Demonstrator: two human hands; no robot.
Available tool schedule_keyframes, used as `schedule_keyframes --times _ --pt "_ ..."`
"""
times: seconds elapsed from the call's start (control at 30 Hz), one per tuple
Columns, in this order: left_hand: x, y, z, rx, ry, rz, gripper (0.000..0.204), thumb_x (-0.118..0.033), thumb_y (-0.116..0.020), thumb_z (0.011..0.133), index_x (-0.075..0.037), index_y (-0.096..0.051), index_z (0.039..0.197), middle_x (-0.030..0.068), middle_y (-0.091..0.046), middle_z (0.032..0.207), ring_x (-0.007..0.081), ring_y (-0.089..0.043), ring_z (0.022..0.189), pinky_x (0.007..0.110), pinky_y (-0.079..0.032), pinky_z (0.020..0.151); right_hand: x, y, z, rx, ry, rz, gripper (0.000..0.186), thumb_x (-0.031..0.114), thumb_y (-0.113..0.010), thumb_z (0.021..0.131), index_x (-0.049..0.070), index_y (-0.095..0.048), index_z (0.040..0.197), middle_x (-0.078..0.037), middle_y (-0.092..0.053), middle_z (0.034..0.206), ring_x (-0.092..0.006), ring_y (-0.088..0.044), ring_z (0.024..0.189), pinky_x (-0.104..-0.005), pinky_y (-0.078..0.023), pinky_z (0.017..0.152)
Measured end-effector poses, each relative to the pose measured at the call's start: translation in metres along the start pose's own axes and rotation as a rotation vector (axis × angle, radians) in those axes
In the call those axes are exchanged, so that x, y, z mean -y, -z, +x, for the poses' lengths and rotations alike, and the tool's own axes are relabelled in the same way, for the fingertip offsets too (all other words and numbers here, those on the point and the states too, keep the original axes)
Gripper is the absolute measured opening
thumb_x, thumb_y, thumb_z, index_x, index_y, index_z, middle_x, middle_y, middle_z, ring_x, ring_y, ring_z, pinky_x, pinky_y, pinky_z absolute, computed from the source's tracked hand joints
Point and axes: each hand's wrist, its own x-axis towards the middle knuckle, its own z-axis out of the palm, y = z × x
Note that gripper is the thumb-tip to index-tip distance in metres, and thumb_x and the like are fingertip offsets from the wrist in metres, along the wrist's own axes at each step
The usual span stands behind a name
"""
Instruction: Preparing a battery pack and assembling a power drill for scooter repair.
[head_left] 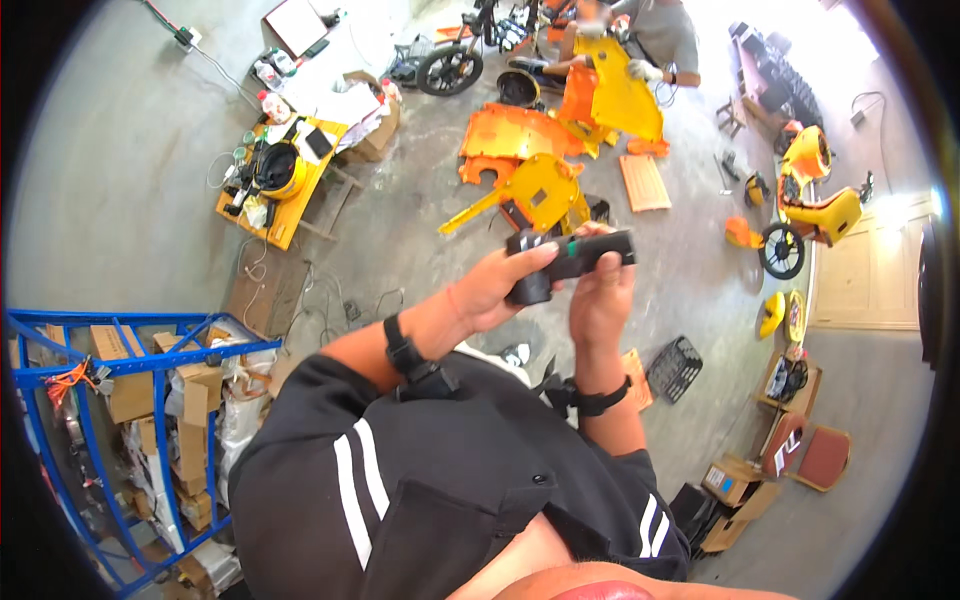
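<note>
Head view: While both forearms rise in front of the wearer's chest, a black handheld device (572,258) is held up between the two hands, clear of the floor (420,225). The left hand (488,288) wraps the device's thick, rounded end, its thumb laid along the top; the right hand (603,295) pinches the narrower, block-like end, thumb on the near face and fingers behind. Slight blur hides the finer detail of the casing.

Judged by its look, the device is rigid and of moderate weight, perhaps heavier at the thick end; its smooth casing may slip in a light pinch. The thick end offers the fuller grasp, the narrow end a steadying hold. Its fragility cannot be told.

Beyond the hands, yellow and orange panels (520,130) lie on the floor, and a co-worker's gloved hand (645,70) is at an upright yellow panel (622,95). At upper left, a yellow-topped table (312,180) carries a yellow-and-black helmet-like item (281,171) near its right edge. A blue rack (160,440) holding cardboard boxes (195,440) stands at lower left.
</note>
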Motion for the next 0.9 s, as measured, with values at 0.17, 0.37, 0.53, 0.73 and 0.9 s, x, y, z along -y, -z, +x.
schedule_keyframes --times 0.17,0.37,0.53,0.73,0.9 --pt "-0.033 0.043 -0.015 -0.073 -0.054 -0.051 0.045 -0.028 -0.070 0.092 -0.003 -0.053 0.125 0.0086 -0.061 0.113 0.0168 -0.062 0.092 0.031 -0.055 0.081 -0.051 -0.038 0.014 -0.003 -0.154 -0.009 0.031 0.022 -0.062 0.098 0.003 -0.056 0.122 -0.007 -0.061 0.119 -0.0157 -0.057 0.108 -0.0324 -0.043 0.098" --pt "-0.095 0.111 -0.013 -0.021 -0.097 -0.105 0.036 -0.024 -0.068 0.094 -0.002 -0.057 0.120 0.0079 -0.064 0.111 0.0170 -0.062 0.093 0.031 -0.053 0.085 -0.110 -0.092 0.043 -0.004 -0.129 -0.119 0.036 0.025 -0.065 0.096 0.004 -0.057 0.124 -0.007 -0.061 0.122 -0.0163 -0.057 0.109 -0.0339 -0.043 0.099" --pt "-0.171 0.180 -0.012 -0.001 0.012 -0.006 0.046 -0.026 -0.069 0.093 -0.001 -0.053 0.128 0.0095 -0.064 0.111 0.0180 -0.063 0.092 0.032 -0.054 0.080 -0.164 -0.160 0.076 -0.091 -0.071 -0.042 0.036 0.029 -0.056 0.101 0.003 -0.052 0.124 -0.011 -0.059 0.125 -0.0219 -0.059 0.113 -0.0384 -0.044 0.101" --pt "-0.247 0.255 -0.018 -0.049 -0.024 0.061 0.041 -0.025 -0.069 0.093 0.001 -0.058 0.122 0.0109 -0.065 0.109 0.0185 -0.064 0.095 0.031 -0.053 0.082 -0.196 -0.201 0.125 -0.268 -0.271 0.206 0.039 0.041 -0.048 0.103 0.005 -0.054 0.117 -0.013 -0.064 0.111 -0.0273 -0.065 0.101 -0.0426 -0.053 0.089" --pt "-0.277 0.325 -0.025 -0.182 -0.049 0.093 0.041 -0.023 -0.072 0.089 0.000 -0.061 0.121 0.0077 -0.067 0.109 0.0186 -0.065 0.092 0.031 -0.051 0.082 -0.218 -0.178 0.134 -0.331 -0.597 0.139 0.036 0.041 -0.051 0.101 0.007 -0.057 0.110 -0.009 -0.066 0.092 -0.0210 -0.066 0.080 -0.0361 -0.055 0.071"
